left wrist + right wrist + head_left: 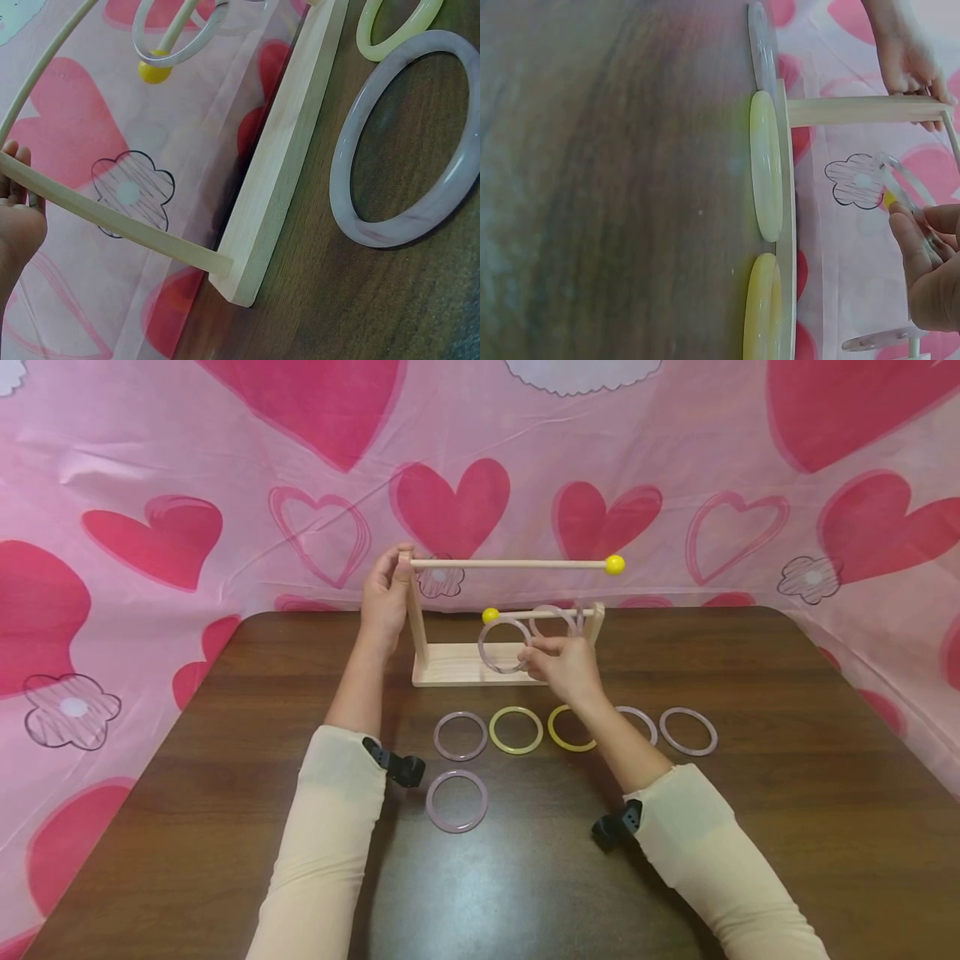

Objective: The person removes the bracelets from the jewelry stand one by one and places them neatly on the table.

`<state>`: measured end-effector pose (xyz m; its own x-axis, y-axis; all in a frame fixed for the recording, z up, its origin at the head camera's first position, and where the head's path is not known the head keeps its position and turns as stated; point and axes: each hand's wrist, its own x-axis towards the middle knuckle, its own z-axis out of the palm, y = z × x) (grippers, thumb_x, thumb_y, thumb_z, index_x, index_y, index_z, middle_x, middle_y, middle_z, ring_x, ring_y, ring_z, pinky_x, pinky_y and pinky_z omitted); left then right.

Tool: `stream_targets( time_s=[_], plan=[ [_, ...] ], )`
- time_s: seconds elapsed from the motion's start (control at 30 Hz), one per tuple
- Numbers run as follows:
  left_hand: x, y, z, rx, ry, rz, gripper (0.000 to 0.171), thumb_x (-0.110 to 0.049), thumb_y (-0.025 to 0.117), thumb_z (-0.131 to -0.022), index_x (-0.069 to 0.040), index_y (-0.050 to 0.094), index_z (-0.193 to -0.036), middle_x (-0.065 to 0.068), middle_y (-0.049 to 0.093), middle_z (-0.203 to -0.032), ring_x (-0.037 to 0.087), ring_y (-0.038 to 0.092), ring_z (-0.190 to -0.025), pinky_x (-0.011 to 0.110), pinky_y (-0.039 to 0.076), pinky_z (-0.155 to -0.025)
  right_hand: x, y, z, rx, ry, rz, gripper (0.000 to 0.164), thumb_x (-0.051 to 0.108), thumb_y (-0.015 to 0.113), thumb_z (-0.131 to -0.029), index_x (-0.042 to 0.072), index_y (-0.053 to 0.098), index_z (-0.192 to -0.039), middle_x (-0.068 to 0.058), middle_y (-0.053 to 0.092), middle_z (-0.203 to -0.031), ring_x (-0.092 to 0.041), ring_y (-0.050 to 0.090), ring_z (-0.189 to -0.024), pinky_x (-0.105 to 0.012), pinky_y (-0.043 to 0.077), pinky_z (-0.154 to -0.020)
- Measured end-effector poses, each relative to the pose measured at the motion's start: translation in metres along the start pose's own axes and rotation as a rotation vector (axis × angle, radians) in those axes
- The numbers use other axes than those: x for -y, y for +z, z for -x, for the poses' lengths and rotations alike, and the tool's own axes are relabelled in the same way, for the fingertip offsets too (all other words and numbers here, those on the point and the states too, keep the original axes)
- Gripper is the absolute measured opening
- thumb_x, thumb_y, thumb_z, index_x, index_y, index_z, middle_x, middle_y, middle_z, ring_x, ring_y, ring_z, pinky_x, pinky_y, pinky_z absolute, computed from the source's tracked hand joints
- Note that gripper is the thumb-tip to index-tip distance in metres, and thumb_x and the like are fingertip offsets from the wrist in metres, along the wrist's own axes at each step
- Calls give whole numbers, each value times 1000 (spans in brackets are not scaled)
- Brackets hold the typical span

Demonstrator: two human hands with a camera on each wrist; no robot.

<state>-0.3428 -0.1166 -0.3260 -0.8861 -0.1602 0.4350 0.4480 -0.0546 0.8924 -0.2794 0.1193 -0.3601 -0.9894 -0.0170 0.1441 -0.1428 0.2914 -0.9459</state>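
Note:
My left hand (384,597) grips the top of the left post of a wooden bangle stand (450,670), thumb on the near side. In my right hand (567,668), thumb and fingers pinch a pale purple bangle (482,647) by its right edge. This bangle overlaps the yellow ball (491,616) at the free end of the lower rod (519,614). Farther along that rod, near the right post, hang another pale bangle (551,607) and one seen edge-on (580,620). The upper rod (510,563), tipped with a yellow ball (615,565), carries no bangles.
On the brown table (517,877) before the stand lies a row of bangles: a purple one (437,737), two yellow ones (492,731), and two pale ones (716,739) at the right, partly behind my right forearm. Nearer sits another purple bangle (429,802). A heart-printed cloth (465,427) hangs behind.

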Motion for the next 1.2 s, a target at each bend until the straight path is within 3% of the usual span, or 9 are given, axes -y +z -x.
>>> stream_targets(
  time_s=[0.17,0.37,0.83,0.97,1.2],
  plan=[
    [1,0,0,-3,6,24,33,-21,50,-93,1,54,-118,-6,60,-92,14,51,-98,26,38,-90,-2,-3,2,27,8,5,26,7,64,-86,-12,63,-105,-24,66,-89,-14,67,-67,-25,53,-62],
    [2,0,-1,-1,8,30,32,-19,49,-94,2,54,-118,18,58,-109,13,52,-98,26,38,-91,-3,-4,5,54,13,-9,24,3,61,-87,-13,63,-105,-24,66,-92,-11,66,-66,-25,53,-63],
    [0,0,-1,-4,-3,37,30,-16,49,-95,2,54,-118,-8,59,-94,15,52,-99,27,39,-89,-3,-5,9,110,38,25,23,3,61,-87,-13,63,-104,-24,66,-87,-11,65,-62,-27,53,-61],
    [1,-1,-2,0,-3,41,32,-19,50,-93,1,55,-118,-8,59,-93,15,51,-99,27,39,-89,-4,-5,11,133,50,25,23,2,60,-88,-14,63,-103,-24,66,-86,-10,64,-60,-26,53,-61],
    [2,-1,-1,6,15,24,38,-22,50,-92,3,53,-120,19,58,-111,14,52,-101,26,39,-92,-4,-6,14,188,57,15,24,-1,58,-89,-18,59,-106,-25,66,-84,-9,63,-59,-27,53,-61]
  ],
)
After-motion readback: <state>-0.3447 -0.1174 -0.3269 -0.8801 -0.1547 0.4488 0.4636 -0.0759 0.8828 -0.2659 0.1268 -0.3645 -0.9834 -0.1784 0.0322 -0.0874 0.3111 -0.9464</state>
